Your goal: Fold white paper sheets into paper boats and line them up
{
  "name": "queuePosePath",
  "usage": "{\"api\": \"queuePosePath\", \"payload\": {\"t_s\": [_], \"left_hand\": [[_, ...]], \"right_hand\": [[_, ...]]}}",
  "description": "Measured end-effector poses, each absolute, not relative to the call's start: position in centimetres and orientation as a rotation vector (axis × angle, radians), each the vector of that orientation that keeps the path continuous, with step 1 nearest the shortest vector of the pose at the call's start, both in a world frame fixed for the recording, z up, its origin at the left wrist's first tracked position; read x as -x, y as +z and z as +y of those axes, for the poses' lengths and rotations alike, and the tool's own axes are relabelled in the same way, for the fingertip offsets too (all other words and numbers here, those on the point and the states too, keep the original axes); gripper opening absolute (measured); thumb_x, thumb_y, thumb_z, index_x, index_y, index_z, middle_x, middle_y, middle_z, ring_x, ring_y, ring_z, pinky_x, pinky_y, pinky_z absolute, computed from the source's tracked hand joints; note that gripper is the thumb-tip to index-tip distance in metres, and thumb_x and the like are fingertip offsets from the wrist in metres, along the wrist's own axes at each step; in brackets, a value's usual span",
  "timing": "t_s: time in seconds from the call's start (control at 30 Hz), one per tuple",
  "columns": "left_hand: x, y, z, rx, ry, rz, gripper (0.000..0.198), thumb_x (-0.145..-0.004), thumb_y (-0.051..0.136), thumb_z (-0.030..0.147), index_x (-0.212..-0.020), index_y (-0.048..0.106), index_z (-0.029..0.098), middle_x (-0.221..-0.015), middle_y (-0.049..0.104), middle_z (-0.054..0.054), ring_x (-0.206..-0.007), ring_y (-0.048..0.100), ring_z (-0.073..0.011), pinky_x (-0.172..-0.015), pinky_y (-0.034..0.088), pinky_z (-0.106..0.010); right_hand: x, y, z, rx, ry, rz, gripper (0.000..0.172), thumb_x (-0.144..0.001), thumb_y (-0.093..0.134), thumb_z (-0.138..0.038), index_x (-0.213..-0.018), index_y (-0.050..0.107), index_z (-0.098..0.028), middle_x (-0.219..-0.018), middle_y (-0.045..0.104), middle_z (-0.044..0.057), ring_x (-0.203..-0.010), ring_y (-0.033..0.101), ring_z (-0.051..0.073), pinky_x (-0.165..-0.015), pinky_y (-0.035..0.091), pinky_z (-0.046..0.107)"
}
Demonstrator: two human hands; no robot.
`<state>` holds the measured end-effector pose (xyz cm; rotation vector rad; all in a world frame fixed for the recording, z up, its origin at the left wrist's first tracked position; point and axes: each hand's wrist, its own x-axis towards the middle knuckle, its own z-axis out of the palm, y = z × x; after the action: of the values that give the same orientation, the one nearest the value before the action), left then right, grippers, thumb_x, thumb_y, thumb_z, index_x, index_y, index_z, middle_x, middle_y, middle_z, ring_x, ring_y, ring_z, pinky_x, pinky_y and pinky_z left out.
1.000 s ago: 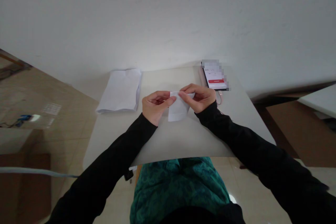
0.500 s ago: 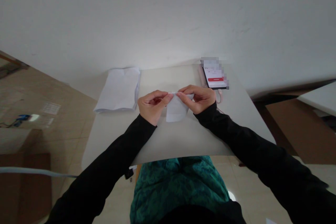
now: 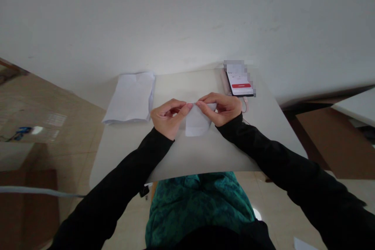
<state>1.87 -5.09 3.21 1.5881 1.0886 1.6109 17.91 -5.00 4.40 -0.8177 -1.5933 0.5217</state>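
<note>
A small piece of white paper [image 3: 197,123] is pinched along its far edge, above the middle of the white table [image 3: 202,158]. My left hand [image 3: 170,116] grips that edge between thumb and fingers on the left. Close beside it, my right hand [image 3: 221,108] pinches the same edge, thumb tip almost meeting the other thumb. The paper's lower part hangs toward me, and part of its right side lies behind my right hand. Whether the pinched edge is folded is too small to tell.
A stack of white paper [image 3: 131,97] lies at the table's left. Back right, a phone [image 3: 240,82] with a lit screen leans on a pinkish object, a pale cable [image 3: 245,105] near it. The wall [image 3: 187,19] stands behind; a cardboard box [image 3: 336,142] is at right.
Both hands keep their pinch on the paper with hardly any shift. The view has tilted slightly, so the paper stack and phone sit a little higher in the picture.
</note>
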Motion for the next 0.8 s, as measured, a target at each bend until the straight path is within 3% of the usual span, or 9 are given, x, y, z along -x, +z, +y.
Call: {"api": "queuePosePath", "payload": {"t_s": [0.13, 0.2, 0.3, 0.37, 0.5, 0.67, 0.8], "left_hand": [[-2.0, 3.4, -5.2, -1.576, 1.629, 1.111, 0.013, -0.072, 0.074, 0.031, -0.068, 0.071, 0.018, -0.062, 0.065, 0.001, -0.053, 0.054, -0.0076, -0.050, 0.042, -0.021], [-2.0, 3.5, -5.2, -1.572, 1.654, 1.139, 0.014, -0.073, 0.074, 0.031, -0.067, 0.070, 0.018, -0.061, 0.064, 0.002, -0.052, 0.053, -0.0070, -0.049, 0.040, -0.020], [-1.9, 3.6, -5.1, -1.548, 1.711, 1.197, 0.015, -0.072, 0.074, 0.031, -0.067, 0.069, 0.018, -0.059, 0.063, 0.003, -0.050, 0.050, -0.0060, -0.048, 0.039, -0.020], [-1.8, 3.7, -5.0, -1.524, 1.746, 1.219, 0.014, -0.072, 0.074, 0.031, -0.067, 0.069, 0.019, -0.060, 0.063, 0.003, -0.049, 0.050, -0.0057, -0.048, 0.039, -0.020], [-1.7, 3.6, -5.0, -1.511, 1.763, 1.236, 0.013, -0.072, 0.075, 0.030, -0.067, 0.069, 0.020, -0.060, 0.064, 0.004, -0.049, 0.051, -0.0059, -0.048, 0.040, -0.020], [-1.9, 3.3, -4.9, -1.492, 1.769, 1.285, 0.014, -0.072, 0.075, 0.030, -0.067, 0.069, 0.019, -0.059, 0.064, 0.004, -0.049, 0.052, -0.0061, -0.048, 0.041, -0.019], [-1.9, 3.1, -5.0, -1.523, 1.760, 1.266, 0.014, -0.071, 0.075, 0.029, -0.066, 0.069, 0.018, -0.059, 0.064, 0.004, -0.049, 0.052, -0.0055, -0.048, 0.041, -0.017]], "right_hand": [[-17.8, 4.3, -5.1, 0.806, 0.511, -1.608, 0.015, -0.080, 0.066, -0.029, -0.068, 0.066, -0.020, -0.070, 0.071, 0.002, -0.065, 0.066, 0.013, -0.062, 0.055, 0.026], [-17.7, 4.1, -5.2, 0.809, 0.556, -1.565, 0.010, -0.077, 0.069, -0.030, -0.080, 0.067, -0.021, -0.079, 0.071, 0.003, -0.070, 0.067, 0.013, -0.063, 0.055, 0.025], [-17.5, 3.7, -5.3, 0.827, 0.713, -1.462, 0.039, -0.074, 0.073, -0.033, -0.109, 0.061, -0.022, -0.091, 0.071, 0.004, -0.073, 0.068, 0.013, -0.061, 0.056, 0.024], [-17.4, 3.6, -5.2, 0.857, 0.808, -1.426, 0.045, -0.075, 0.073, -0.035, -0.116, 0.059, -0.022, -0.083, 0.071, 0.002, -0.065, 0.066, 0.012, -0.057, 0.055, 0.023], [-17.5, 3.4, -4.9, 0.934, 0.904, -1.353, 0.028, -0.075, 0.073, -0.037, -0.098, 0.069, -0.021, -0.064, 0.068, -0.002, -0.052, 0.060, 0.010, -0.049, 0.052, 0.023], [-17.5, 3.3, -4.6, 0.965, 0.868, -1.312, 0.014, -0.076, 0.071, -0.034, -0.084, 0.074, -0.023, -0.073, 0.073, 0.000, -0.061, 0.064, 0.011, -0.054, 0.053, 0.023], [-17.6, 3.6, -4.6, 0.954, 0.785, -1.333, 0.013, -0.079, 0.068, -0.033, -0.078, 0.075, -0.022, -0.076, 0.075, 0.001, -0.069, 0.067, 0.013, -0.061, 0.054, 0.024]]}}
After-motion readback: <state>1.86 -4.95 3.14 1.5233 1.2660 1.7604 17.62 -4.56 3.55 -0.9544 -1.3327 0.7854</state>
